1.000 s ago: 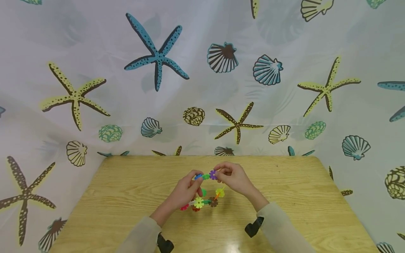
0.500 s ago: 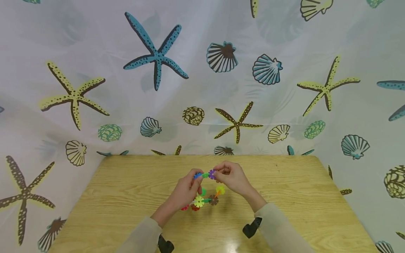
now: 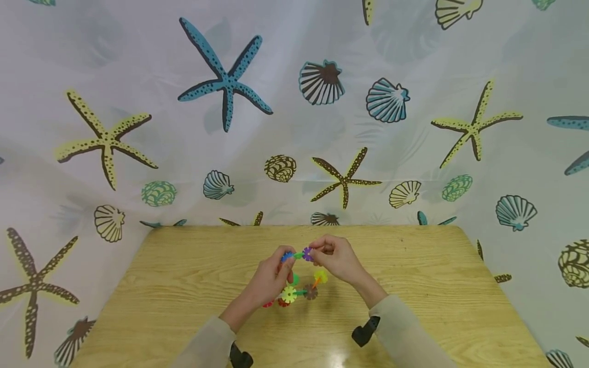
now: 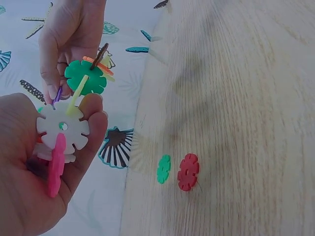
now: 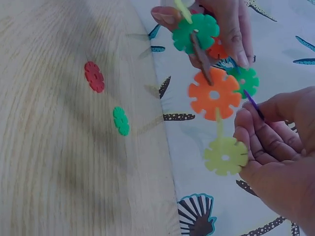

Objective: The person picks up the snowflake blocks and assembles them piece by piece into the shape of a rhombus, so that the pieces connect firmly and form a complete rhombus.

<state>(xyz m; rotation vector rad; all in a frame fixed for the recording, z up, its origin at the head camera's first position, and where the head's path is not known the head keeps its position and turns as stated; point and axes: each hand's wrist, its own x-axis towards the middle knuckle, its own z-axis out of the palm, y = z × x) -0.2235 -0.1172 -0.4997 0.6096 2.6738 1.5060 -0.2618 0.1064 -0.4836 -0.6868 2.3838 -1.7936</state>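
Note:
Slotted plastic discs are joined into a chain between my hands. My left hand (image 3: 266, 278) pinches its blue disc (image 3: 287, 256), and the chain's white disc (image 4: 51, 127) and pink disc (image 4: 56, 169) lie against the palm. My right hand (image 3: 338, 259) pinches a purple disc (image 3: 307, 253), whose edge meets a green disc (image 5: 244, 81) next to the blue one. From the left hand the other part of the chain hangs: light yellow (image 3: 289, 294), green (image 5: 194, 33), brown (image 3: 311, 292), orange (image 5: 214, 93) and yellow (image 5: 225, 156) discs. Fingers partly hide the chain's middle.
A loose red disc (image 4: 188, 172) and a loose green disc (image 4: 164, 169) lie on the wooden table (image 3: 184, 286) beneath the hands. Behind the table hangs a sea-patterned cloth (image 3: 285, 133). Each wrist carries a black camera mount (image 3: 365, 331).
Both hands stay in nearly the same place with the same grips. The purple disc and the right hand have shifted very slightly left along with the small drift of the view.

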